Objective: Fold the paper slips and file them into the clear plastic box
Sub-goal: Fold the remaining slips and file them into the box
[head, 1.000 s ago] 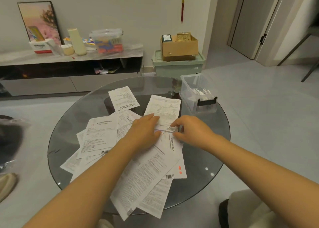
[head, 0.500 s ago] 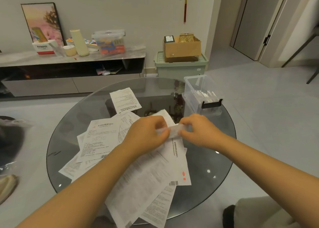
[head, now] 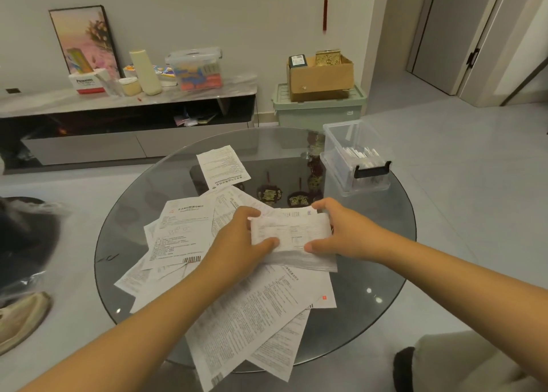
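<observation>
Hands meet over the round glass desk: the left hand and right hand hold a folded paper slip between them, fingers pinching its two ends, thumbs on its near face. Loose paper slips lie spread beneath. The clear plastic box stands at the desk's far right edge, folded slips inside.
</observation>
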The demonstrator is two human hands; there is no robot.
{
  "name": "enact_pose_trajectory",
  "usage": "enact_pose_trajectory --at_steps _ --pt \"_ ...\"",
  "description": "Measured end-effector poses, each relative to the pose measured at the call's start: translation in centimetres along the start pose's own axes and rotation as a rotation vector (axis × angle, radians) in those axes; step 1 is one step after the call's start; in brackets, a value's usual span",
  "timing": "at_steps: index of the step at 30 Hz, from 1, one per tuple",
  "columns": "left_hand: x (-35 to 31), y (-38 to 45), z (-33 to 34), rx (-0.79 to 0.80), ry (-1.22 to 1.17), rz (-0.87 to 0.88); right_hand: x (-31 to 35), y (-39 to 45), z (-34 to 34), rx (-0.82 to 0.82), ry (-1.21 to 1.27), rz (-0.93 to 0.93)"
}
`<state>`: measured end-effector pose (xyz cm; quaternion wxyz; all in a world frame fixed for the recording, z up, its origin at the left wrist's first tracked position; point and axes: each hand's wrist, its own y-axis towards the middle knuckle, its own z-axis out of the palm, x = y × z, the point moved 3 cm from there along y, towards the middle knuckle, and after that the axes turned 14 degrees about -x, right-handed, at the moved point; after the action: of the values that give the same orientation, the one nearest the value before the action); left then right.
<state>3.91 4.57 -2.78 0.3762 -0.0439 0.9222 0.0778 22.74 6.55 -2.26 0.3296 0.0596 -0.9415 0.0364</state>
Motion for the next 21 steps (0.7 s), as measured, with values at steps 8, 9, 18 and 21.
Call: enact_pose_trajectory --at_steps 8,9,18,21 --pt "-0.6 -1.3 1.3 0.059 0.299 0.415 -1.2 -0.3 -0.4 -0.066 -0.078 -0.009" --pt "-0.7 -1.4 1.7 0.1 0.335 0.46 -1.3 -0.3 -0.4 -0.074 -0.077 -0.007" --pt "-0.4 -1.8 2.8 0.265 0.526 0.595 -1.4 -1.0 -0.8 0.071 -0.05 0.059" --pt "-0.6 -2.2 2.5 0.253 0.511 0.611 -1.3 -1.7 -1.0 0.17 0.113 0.142"
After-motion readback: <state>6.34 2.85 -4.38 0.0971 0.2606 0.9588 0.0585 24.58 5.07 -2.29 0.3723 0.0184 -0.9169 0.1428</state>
